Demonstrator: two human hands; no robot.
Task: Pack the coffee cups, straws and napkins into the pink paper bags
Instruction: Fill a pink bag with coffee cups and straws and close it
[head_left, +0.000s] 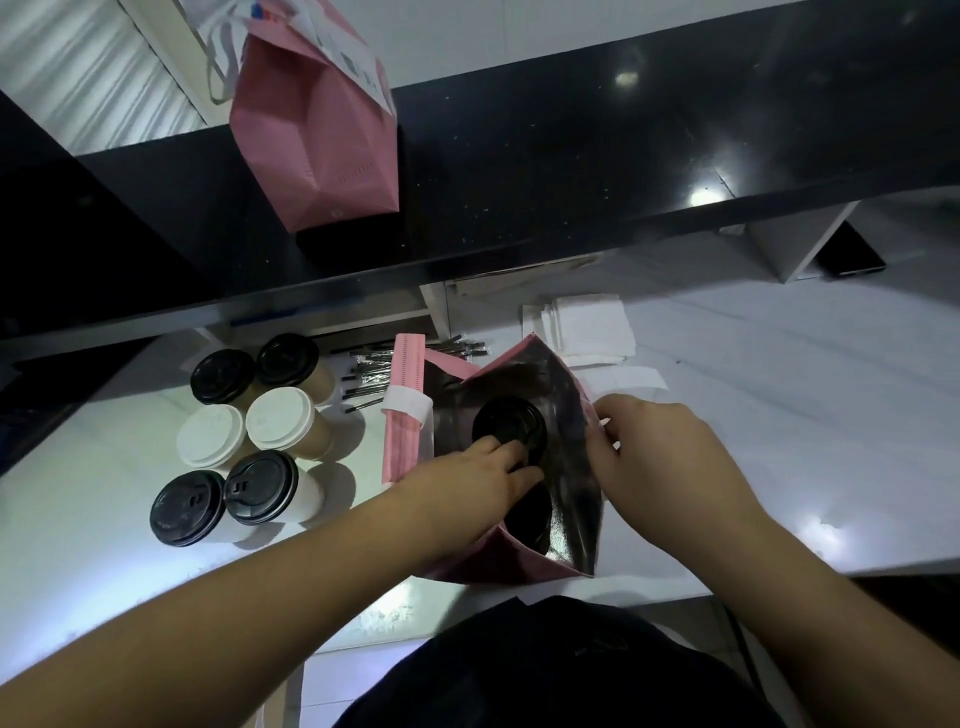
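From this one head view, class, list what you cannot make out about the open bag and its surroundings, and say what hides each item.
- Second cup in the open pink bag: mostly hidden by the left hand and shadow.
- Right hand fingertips: curled at the bag's edge; grip unclear.
- Closed pink bag on the black shelf: contents hidden, top cut off by the frame edge.
- Straws: count unreadable, too small, partly behind the folded bags.
- Napkins: stacked, count unclear.

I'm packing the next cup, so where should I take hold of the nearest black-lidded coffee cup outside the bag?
Grip the black-lidded cup around its lid rim from above: it stands upright, and neighbouring cups crowd its far side, leaving the walls hard to reach.
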